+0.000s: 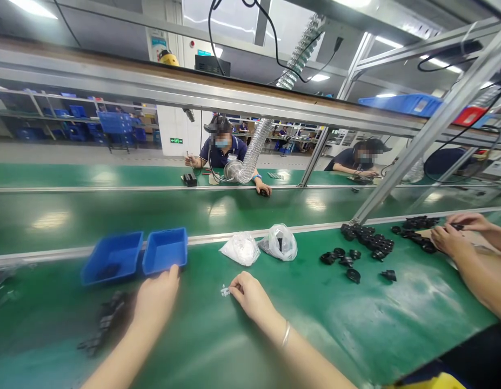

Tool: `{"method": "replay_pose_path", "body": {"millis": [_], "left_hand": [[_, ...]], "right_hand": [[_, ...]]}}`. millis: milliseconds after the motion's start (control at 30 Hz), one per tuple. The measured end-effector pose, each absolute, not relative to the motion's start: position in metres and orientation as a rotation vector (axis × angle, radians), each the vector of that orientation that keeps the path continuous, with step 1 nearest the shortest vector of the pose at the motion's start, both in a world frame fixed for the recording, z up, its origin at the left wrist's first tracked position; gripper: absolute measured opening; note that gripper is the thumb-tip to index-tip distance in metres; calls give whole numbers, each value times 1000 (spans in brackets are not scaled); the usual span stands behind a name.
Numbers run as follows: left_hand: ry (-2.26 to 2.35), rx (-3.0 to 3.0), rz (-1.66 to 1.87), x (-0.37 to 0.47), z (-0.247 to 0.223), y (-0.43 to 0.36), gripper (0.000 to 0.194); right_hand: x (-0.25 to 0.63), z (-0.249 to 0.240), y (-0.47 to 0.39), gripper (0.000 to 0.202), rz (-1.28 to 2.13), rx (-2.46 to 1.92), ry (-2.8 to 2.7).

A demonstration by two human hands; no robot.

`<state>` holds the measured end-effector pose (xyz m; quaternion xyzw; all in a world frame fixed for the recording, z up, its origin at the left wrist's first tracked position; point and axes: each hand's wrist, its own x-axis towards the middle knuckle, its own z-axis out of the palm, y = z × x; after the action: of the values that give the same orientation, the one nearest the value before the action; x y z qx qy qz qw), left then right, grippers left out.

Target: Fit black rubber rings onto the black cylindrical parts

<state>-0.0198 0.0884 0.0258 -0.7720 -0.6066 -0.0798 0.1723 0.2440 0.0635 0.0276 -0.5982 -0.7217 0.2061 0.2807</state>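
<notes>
My right hand (252,296) is over the green tabletop, its thumb and fingertips pinched together at the edge of a small pile of white pieces (225,290). Whatever sits between those fingertips is too small to make out. By the front edge of the right blue bin (165,249) is my left hand (159,292), back upward and slightly blurred, with most of its fingers hidden. Left of that hand lies a blurred row of black parts (106,319). Behind the white pile stand a plastic bag of white pieces (241,249) and an open clear bag (280,243) with something dark inside.
A second blue bin (114,256) holds something dark. Black round parts (366,240) are grouped at the right, where a co-worker's hands (456,235) handle a black piece. A metal post (420,124) rises from the bench. Another person (229,148) sits across from me.
</notes>
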Motion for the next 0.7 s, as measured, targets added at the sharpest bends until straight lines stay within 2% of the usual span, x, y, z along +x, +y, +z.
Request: {"method": "replay_pose_path", "body": {"millis": [300,533,700], "left_hand": [[-1654,-2256,-146,-22,22,88,51],[-1726,-2236,-112,-19,34,92,30],[-1768,-2240,-117,-15,42,85,25]], "right_hand": [[246,26,64,11,519,-1618,-1979],[246,25,63,12,501,-1610,-1998],[246,25,64,13,497,-1585,-1999]]}}
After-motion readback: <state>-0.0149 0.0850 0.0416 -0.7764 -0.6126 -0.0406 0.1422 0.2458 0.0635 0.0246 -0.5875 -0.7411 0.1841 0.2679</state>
